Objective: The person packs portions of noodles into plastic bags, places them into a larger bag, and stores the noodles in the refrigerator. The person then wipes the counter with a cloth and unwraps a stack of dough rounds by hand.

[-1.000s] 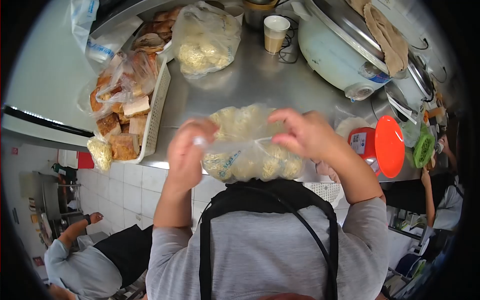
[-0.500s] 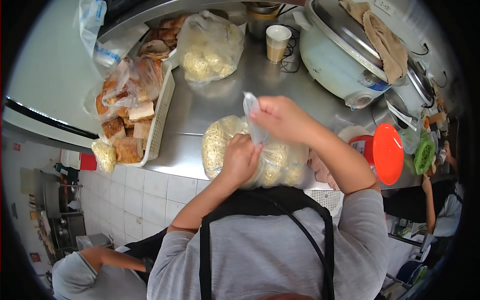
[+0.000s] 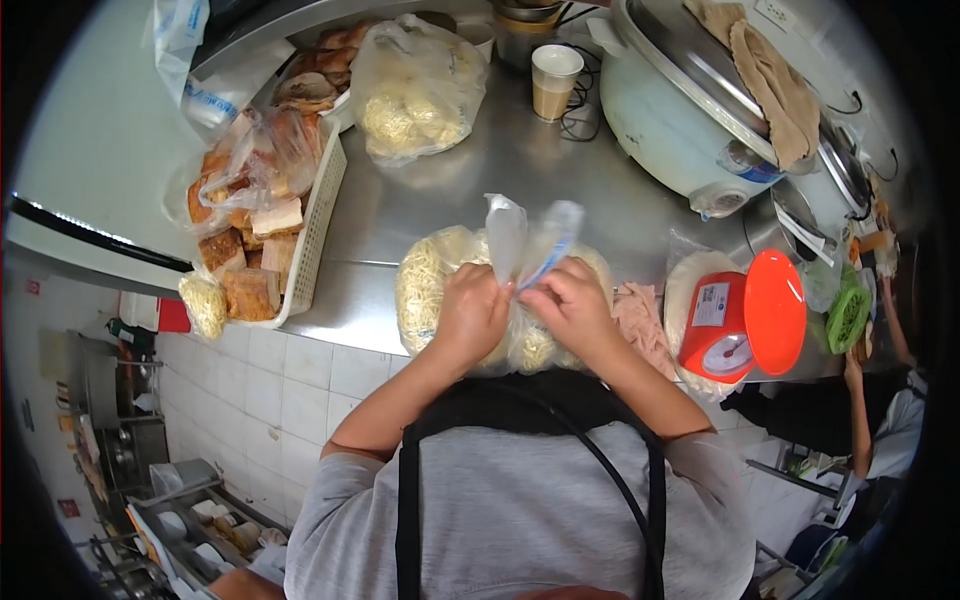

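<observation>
we have the clear bag of noodles (image 3: 418, 290) on the metal surface (image 3: 370, 220), at its near edge, just in front of the black apron (image 3: 480, 405). our left hand (image 3: 475, 312) has its grip closed around the gathered neck, and our right hand (image 3: 570, 303) is pinched narrow on the plastic just beside it. two loose ends (image 3: 507, 240) of film stand up above the fingers, the right one blurred and marked with blue. we judge the load fairly heavy for such thin film, soft and lumpy, apt to slump, with strands that could crush and plastic that may slip. the bunched neck seems the best hold, with a palm beneath for any lifting, rather than squeezing the bulging sides. the pink cloth (image 3: 643, 325) lies beside the bag; the red scale (image 3: 715, 325) stands beyond it.
</observation>
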{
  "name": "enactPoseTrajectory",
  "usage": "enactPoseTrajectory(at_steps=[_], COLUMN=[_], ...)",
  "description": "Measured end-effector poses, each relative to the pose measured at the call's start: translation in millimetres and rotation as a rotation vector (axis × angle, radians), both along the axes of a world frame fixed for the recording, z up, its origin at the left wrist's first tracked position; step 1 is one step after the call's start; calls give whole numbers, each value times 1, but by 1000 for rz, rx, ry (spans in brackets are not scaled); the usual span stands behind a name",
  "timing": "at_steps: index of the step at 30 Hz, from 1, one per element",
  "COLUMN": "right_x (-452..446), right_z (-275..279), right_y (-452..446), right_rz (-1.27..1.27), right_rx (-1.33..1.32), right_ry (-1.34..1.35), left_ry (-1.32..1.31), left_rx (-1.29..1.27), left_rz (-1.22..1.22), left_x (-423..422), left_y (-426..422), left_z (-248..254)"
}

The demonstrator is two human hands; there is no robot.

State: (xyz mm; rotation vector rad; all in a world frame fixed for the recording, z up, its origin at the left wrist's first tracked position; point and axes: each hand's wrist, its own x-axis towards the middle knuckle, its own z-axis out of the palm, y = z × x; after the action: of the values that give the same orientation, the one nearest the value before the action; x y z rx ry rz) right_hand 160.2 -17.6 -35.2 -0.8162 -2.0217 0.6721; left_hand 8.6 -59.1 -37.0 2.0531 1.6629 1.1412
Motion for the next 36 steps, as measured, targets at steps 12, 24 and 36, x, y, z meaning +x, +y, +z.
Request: enactPoseTrajectory(at_steps=[12, 24, 36], right_x=[-17, -9, -23], right_z=[15, 12, 21], right_y=[1, 2, 17], right_rz=[97, 144, 189], right_rx=[-301, 522, -453], right_ry=[40, -81, -89], left_ry=[69, 256, 208], left_rx=[-8, -79, 356], left_rz=[-6, 48, 135], left_x=[-4, -6, -6], left_y=[0, 0, -14], left_z=[0, 18, -1])
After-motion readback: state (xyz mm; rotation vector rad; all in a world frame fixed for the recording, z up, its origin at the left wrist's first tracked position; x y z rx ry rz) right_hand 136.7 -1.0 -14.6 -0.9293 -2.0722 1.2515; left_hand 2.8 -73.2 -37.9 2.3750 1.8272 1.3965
